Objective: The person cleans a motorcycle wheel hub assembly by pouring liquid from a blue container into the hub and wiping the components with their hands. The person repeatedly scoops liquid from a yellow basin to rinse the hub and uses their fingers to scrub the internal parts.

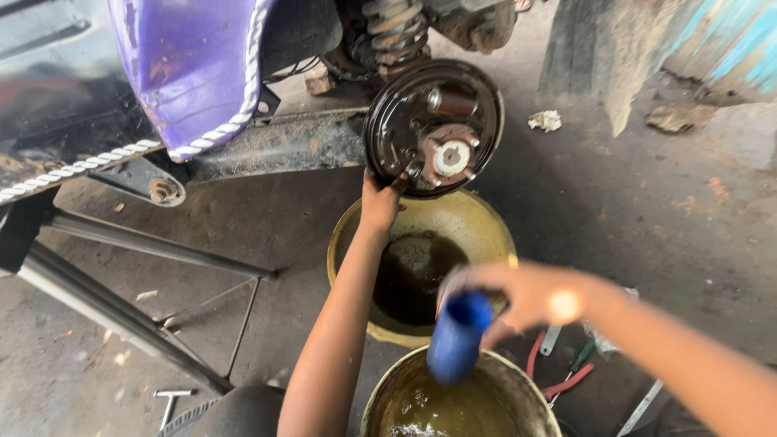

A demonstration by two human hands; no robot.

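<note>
Two hands busy: right hand (530, 295) grip clamped round blue cup (458, 337) above near yellow basin (518, 396); left hand (379, 202) fingers closed on lower rim of brake backing plate (434, 127), over far basin (481, 222) on floor

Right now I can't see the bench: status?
Left hand on brake plate. Right hand holds blue cup over near basin. Nothing blocking.

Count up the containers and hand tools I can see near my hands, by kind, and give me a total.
Round yellow metal basins: 2, one under the black round brake plate, one nearer.
Blue plastic cup in the right hand: 1
Red-handled pliers: 1
Silver T-handle wrench: 1
Total: 5
</note>
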